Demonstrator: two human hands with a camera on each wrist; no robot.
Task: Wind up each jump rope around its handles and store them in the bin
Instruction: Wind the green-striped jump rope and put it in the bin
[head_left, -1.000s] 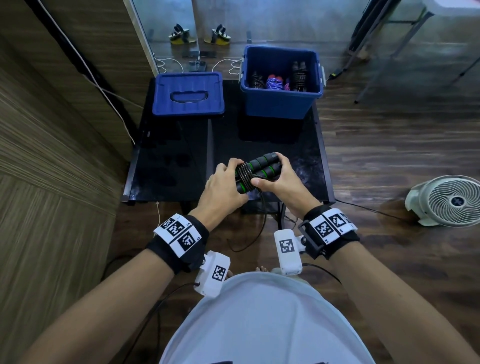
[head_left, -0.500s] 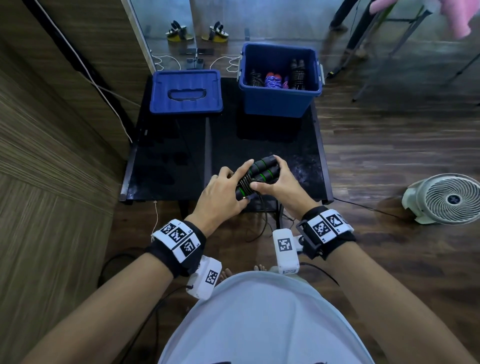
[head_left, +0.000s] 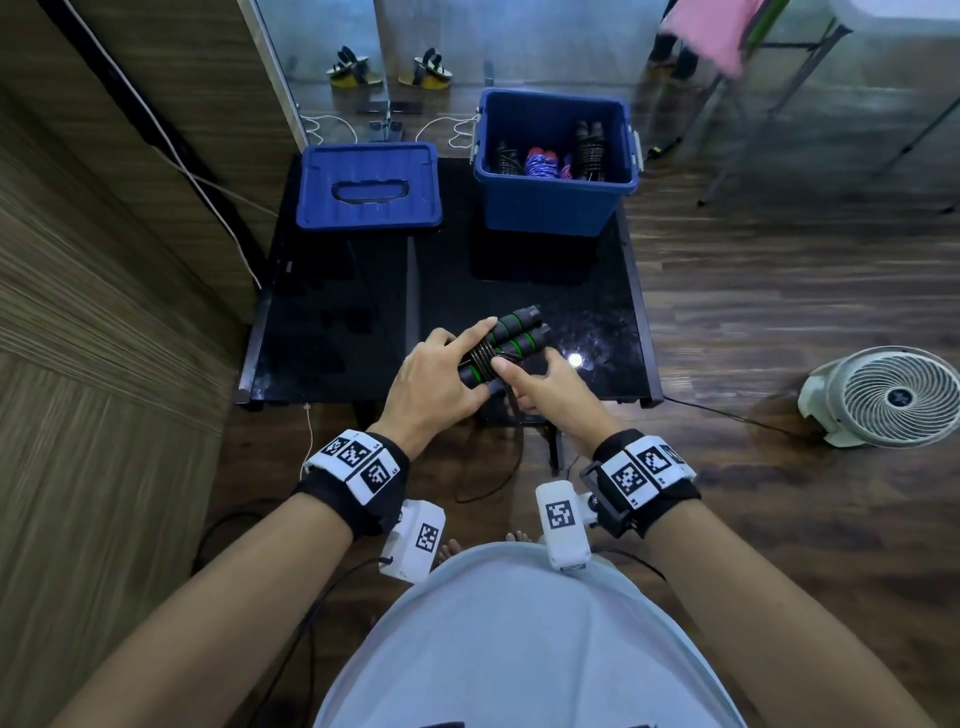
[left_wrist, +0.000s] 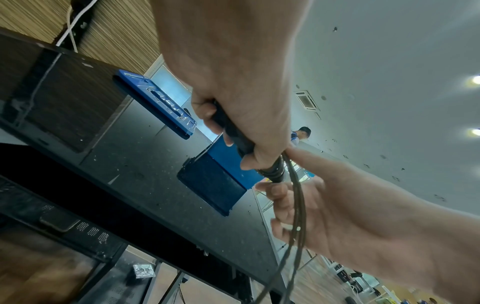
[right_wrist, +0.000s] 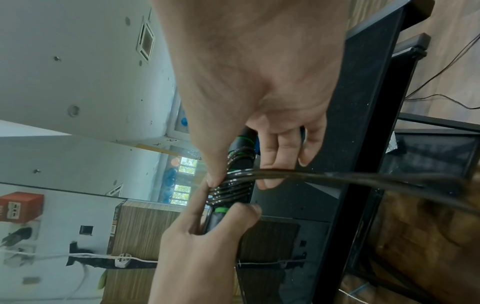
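Observation:
A jump rope with two black handles (head_left: 511, 338) ringed in green lies side by side in my hands, above the near edge of the black table (head_left: 337, 312). Several turns of black rope (head_left: 483, 358) wrap their middle. My left hand (head_left: 431, 379) grips the near ends of the handles (left_wrist: 233, 131), its index finger laid along the top. My right hand (head_left: 540, 387) pinches the rope at the wraps (right_wrist: 231, 187), thumb on top and fingers under. The loose rope (right_wrist: 363, 176) runs off across those fingers and hangs below the table edge (head_left: 511, 457).
An open blue bin (head_left: 550, 208) stands at the table's far right, with wound ropes (head_left: 540, 163) inside. Its blue lid (head_left: 369, 184) lies flat at the far left. A white fan (head_left: 893, 397) sits on the wooden floor to the right. A wood-panelled wall runs along the left.
My right hand has slid from the far ends of the handles down to the wraps at the near side. The left index finger has stretched out along the handles.

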